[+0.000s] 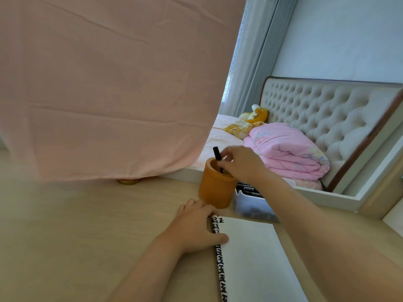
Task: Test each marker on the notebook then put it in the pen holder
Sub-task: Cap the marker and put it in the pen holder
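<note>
the right hand [242, 163] hung over the orange pen holder [216, 188], its fingers [226, 156] curled and pinching a black marker [217, 154] against the thumb. the marker stood nearly upright, its top rising just left of those fingers and its lower end already inside the holder's mouth, directly beneath them.

the left hand [196, 225] lay flat on the tabletop [87, 225], fingers [194, 203] straight and close together, their tips just beside the holder's base. its thumb reached across the black-and-white patterned edge of the notebook [257, 258] and pressed on the white page. the notebook lay open to the right of the left fingers, with a small dark mark [221, 220] on the page near the thumb side of the hand.

a clear box [250, 203] with more markers sat just right of the holder, below the right wrist. beyond the left fingers a pink sheet [109, 83] hung down to the tabletop, a gold lid [128, 181] showing under its hem. past the right fingers, a folded pink quilt [287, 153] lay on a bed against a tufted headboard [327, 110].
</note>
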Action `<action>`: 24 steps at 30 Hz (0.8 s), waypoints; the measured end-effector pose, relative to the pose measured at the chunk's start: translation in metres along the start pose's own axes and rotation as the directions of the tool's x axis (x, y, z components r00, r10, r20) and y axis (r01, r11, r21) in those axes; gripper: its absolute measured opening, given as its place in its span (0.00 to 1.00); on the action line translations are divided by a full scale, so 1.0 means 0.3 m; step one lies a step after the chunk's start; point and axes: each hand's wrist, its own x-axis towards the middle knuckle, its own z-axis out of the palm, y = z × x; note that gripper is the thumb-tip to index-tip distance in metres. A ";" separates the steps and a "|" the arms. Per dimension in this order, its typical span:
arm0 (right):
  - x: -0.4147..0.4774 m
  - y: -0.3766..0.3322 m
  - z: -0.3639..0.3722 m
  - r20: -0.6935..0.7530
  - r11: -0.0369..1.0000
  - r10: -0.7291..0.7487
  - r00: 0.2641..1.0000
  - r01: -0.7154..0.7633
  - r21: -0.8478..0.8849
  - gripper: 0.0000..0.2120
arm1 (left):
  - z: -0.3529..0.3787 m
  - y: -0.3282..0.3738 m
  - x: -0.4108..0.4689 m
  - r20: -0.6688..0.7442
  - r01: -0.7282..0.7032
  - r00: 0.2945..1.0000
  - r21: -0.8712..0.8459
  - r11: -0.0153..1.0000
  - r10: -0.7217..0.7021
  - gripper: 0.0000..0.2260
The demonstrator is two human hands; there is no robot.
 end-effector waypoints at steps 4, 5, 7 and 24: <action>-0.002 0.021 0.003 0.129 0.998 -0.001 0.992 0.009 -0.061 0.11 | 0.003 0.001 0.001 -0.009 -0.009 1.000 -0.034 0.999 0.008 0.28; -0.004 0.026 -0.004 0.131 1.000 -0.010 0.991 0.012 -0.018 0.10 | 0.004 0.000 0.001 -0.009 -0.010 1.000 -0.042 0.999 0.010 0.28; -0.009 0.043 -0.025 0.085 0.997 -0.030 0.996 0.024 0.072 0.11 | 0.007 -0.002 0.001 -0.003 -0.012 1.000 -0.059 0.998 0.012 0.28; -0.054 0.304 0.036 0.242 0.986 0.142 0.960 -0.117 -0.116 0.14 | 0.019 0.004 0.009 0.012 -0.013 1.000 -0.027 1.000 0.013 0.30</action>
